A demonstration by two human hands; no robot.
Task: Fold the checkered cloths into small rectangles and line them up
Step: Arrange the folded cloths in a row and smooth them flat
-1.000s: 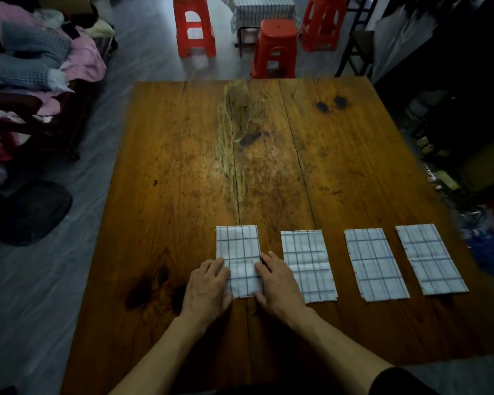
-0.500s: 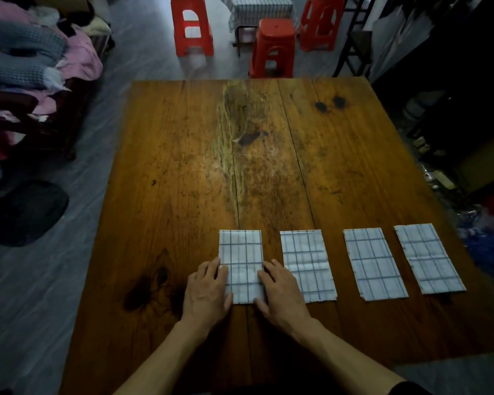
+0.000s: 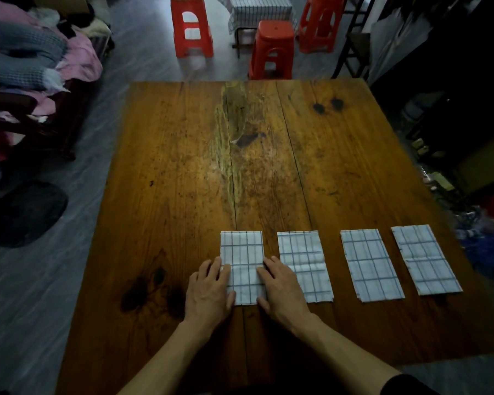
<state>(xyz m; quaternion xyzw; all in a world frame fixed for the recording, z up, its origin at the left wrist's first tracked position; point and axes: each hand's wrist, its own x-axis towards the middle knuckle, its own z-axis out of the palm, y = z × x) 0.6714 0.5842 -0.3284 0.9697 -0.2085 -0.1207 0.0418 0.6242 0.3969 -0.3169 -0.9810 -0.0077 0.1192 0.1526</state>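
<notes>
Several folded checkered cloths lie in a row near the front edge of the wooden table (image 3: 183,166). The leftmost cloth (image 3: 242,252) sits between my hands. My left hand (image 3: 208,289) rests flat against its left edge, fingers straight. My right hand (image 3: 283,289) lies flat at its right edge, fingertips on the cloth. To the right lie the second cloth (image 3: 304,265), the third cloth (image 3: 370,263) and the fourth cloth (image 3: 425,262), each a flat small rectangle, slightly fanned.
Red plastic stools (image 3: 271,49) and a small cloth-covered table (image 3: 258,7) stand beyond the table's far edge. A pile of clothes (image 3: 26,58) sits on furniture at the left. Dark clutter fills the right side of the room.
The leftmost cloth has been nudged slightly to the right and squared up, closer in line with the others. Both hands stayed at its sides.
</notes>
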